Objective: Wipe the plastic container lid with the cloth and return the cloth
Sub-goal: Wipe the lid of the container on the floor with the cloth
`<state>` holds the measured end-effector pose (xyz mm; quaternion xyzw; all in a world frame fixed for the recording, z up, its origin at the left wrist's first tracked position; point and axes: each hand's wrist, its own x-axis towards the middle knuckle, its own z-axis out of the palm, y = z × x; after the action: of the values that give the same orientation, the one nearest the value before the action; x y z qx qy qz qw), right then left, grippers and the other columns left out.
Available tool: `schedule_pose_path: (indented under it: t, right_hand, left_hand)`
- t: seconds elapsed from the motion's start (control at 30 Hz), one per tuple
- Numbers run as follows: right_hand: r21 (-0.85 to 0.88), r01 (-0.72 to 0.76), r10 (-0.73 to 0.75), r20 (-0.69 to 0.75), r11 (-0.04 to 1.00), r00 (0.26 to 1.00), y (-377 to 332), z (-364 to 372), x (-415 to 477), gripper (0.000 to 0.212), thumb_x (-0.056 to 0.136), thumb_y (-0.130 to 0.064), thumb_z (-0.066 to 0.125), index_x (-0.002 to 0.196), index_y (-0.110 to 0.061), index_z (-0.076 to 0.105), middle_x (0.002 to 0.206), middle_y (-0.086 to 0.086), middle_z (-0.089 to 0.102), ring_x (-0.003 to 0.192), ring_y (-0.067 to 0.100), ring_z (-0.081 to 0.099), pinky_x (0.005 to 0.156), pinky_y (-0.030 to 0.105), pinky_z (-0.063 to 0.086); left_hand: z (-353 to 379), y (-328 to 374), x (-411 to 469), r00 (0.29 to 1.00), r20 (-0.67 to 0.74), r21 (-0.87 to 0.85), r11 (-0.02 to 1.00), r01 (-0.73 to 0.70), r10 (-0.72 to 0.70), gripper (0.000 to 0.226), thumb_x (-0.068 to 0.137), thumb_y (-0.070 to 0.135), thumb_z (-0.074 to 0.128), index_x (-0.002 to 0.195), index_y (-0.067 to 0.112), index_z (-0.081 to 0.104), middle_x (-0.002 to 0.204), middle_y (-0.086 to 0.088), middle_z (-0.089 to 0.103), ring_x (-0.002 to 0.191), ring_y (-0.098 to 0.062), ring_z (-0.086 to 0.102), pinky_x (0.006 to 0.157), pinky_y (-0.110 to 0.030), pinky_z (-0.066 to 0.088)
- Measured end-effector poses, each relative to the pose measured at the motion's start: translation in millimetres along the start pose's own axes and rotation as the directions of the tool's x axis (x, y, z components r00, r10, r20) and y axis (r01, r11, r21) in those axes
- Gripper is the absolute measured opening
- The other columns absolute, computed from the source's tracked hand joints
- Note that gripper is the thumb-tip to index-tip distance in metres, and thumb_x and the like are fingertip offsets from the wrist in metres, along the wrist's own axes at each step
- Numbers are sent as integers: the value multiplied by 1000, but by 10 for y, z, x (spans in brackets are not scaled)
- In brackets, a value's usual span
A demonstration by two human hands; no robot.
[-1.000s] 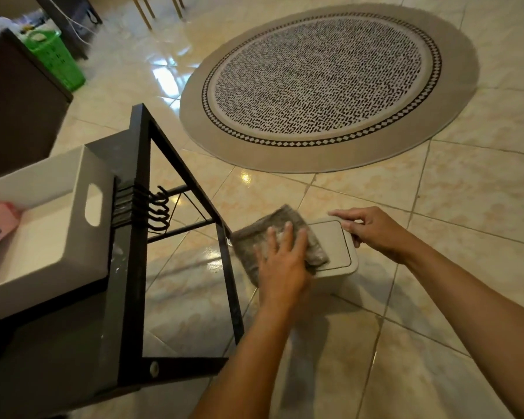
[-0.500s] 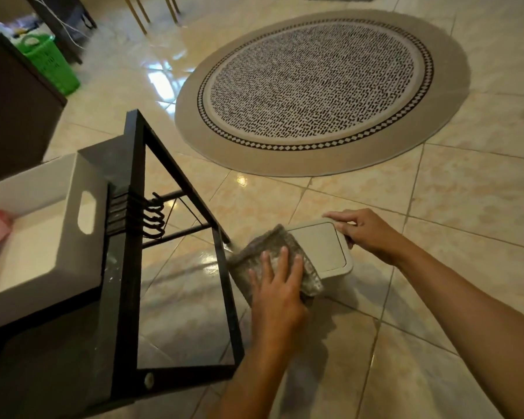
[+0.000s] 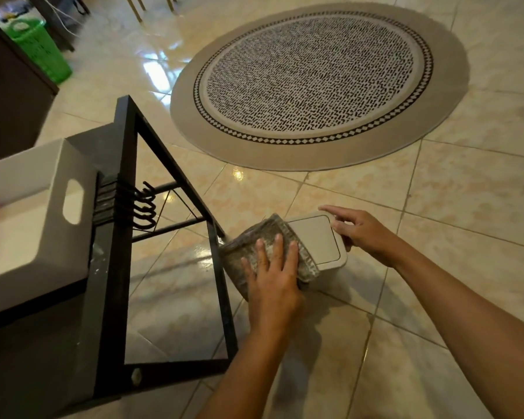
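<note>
left hand (image 3: 274,276) flat, fingers straight, pressing grey cloth (image 3: 248,247) onto near-left part of plastic container lid (image 3: 316,237), low on tiled floor (image 3: 454,192) just beside black rack (image 3: 120,237). right hand (image 3: 365,232) grips lid's rt edge, index out straight. round rug (image 3: 315,83) further back.

One head-worn wide-angle view looks forward and down, near the tiled floor (image 3: 466,207).

Bare forearms (image 3: 466,313), left hand (image 3: 274,282), right hand (image 3: 365,234)
</note>
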<state>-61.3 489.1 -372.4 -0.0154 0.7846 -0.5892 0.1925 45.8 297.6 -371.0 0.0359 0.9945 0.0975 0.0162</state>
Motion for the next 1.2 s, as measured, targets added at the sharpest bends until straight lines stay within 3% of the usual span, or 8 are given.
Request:
schedule_pose_path:
  t: [0.27, 0.43, 0.53, 0.63, 0.8, 0.9, 1.03, 1.2]
  right_hand:
    - [14, 58, -58, 19, 998, 998, 10, 1, -83, 44, 100, -6, 47, 142, -21, 49, 82, 11, 49, 57, 19, 48, 53, 29, 46]
    - [-31, 71, -70, 38, 997, 997, -23, -19, -82, 45, 99, -2, 48, 140, -21, 50, 78, 5, 51, 52, 12, 51, 53, 28, 47]
    - [-49, 76, -73, 48, 996, 996, -45, 2, -73, 45, 99, -1, 48, 139, -20, 51, 77, 4, 50, 49, 7, 51, 51, 25, 48]
    - [-69, 84, -81, 42, 994, 996, -72, -2, -55, 44, 98, 1, 48, 138, -17, 52, 75, 4, 50, 48, 6, 52, 50, 22, 49]
    - [-108, 53, -49, 35, 993, 998, -101, -11, -49, 46, 97, 1, 49, 139, -18, 51, 78, 4, 51, 55, 11, 55, 55, 26, 52]
    - [-107, 55, -51, 41, 993, 998, -99, 13, -38, 45, 97, 0, 49, 139, -17, 52, 77, 3, 51, 55, 9, 55, 54, 25, 52]
    - [-113, 60, -57, 25, 992, 998, -107, 9, -29, 45, 97, 0, 48, 139, -16, 52, 78, 5, 53, 56, 12, 55, 54, 25, 52]
    - [-118, 42, -39, 32, 992, 999, -130, 11, -45, 46, 97, 1, 48, 139, -15, 50, 79, 6, 53, 60, 17, 57, 56, 26, 52]
  left_hand:
    - [-121, 210, 254, 988, 106, 1, 994, -113, 112, 75, 95, 37, 50, 152, 25, 3, 159, -5, -9, 142, -36, -17, 109, -59, -13]
    - [-132, 34, 216, 987, 89, -17, 991, -131, 132, 69, 95, 42, 44, 152, 28, 7, 159, -3, -5, 142, -34, -16, 112, -59, -10]
    - [-104, 35, 111, 974, 78, -27, 977, -212, 213, 67, 88, 49, 20, 151, 26, 16, 159, -4, 5, 142, -36, -11, 110, -63, -8]
    - [-134, 161, 281, 958, 115, 21, 964, -267, 263, 63, 96, 47, 31, 152, 29, 9, 160, -3, -1, 144, -34, -13, 112, -63, -4]
    - [-173, -87, 219, 995, 79, 46, 997, -58, 55, 67, 96, 46, 38, 152, 31, 5, 159, 0, -5, 143, -31, -16, 110, -56, -16]
    - [-159, -35, 38, 986, 85, 1, 989, -145, 144, 67, 87, 51, 17, 151, 31, 10, 159, 0, 1, 143, -32, -13, 109, -57, -16]
    - [-119, 107, 358, 968, 110, 59, 970, -234, 227, 70, 95, 43, 45, 152, 32, 6, 160, 0, -3, 144, -33, -11, 111, -64, -8]
    - [-143, -233, 102, 1000, -6, -16, 1000, 20, -21, 69, 93, 31, 53, 151, 33, 14, 159, 3, 2, 144, -30, -11, 112, -62, -5]
